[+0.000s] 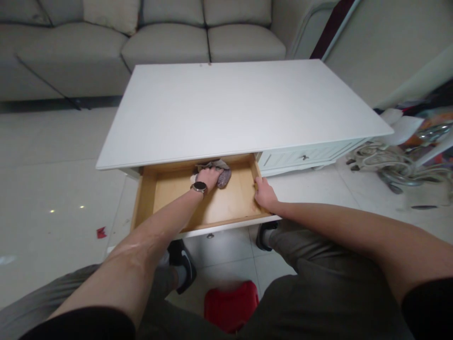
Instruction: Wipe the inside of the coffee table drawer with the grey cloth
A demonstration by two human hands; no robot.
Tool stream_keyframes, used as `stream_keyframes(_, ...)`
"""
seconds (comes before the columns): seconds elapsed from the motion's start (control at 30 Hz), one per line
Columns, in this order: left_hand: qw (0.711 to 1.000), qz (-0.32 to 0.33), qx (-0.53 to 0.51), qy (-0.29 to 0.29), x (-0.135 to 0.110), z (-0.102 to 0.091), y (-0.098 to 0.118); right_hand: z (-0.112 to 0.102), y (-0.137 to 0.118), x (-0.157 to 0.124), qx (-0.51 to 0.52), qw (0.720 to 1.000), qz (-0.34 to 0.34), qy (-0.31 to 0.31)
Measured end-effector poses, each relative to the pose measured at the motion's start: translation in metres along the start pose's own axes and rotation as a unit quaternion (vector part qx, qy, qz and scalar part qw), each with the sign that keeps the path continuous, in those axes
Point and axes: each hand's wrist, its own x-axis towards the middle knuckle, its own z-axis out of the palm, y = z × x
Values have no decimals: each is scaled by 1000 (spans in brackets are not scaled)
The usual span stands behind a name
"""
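Observation:
A white coffee table has its wooden drawer pulled out toward me. My left hand, with a watch on the wrist, reaches into the drawer and presses down on a grey cloth at the drawer's back. My right hand grips the drawer's right side wall, fingers curled over its edge. The bare wooden bottom of the drawer shows around the cloth.
A beige sofa stands behind the table. A second, closed drawer is to the right. Cables and metal clutter lie on the floor at right. A red stool is between my legs. A red scrap lies on the tiles.

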Motion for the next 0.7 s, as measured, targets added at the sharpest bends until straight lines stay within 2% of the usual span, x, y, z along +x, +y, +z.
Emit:
stream_keyframes(0.27,990,-127,61,-8,-64,-14,-112,-1,-2,4,0,1000,-2,0)
stream_keyframes(0.37,985,-159,60,-10,-77,-14,-142,-1,-2,5,3,1000,-2,2)
stream_keyframes(0.5,986,-166,24,-11,-76,-9,-152,1,0,5,11,1000,4,4)
stream_keyframes(0.6,988,-155,15,6,-73,-5,-146,1,1,5,18,1000,-3,10)
stream_keyframes(0.7,986,-162,-8,28,-68,-4,-130,1,1,5,29,999,-10,15)
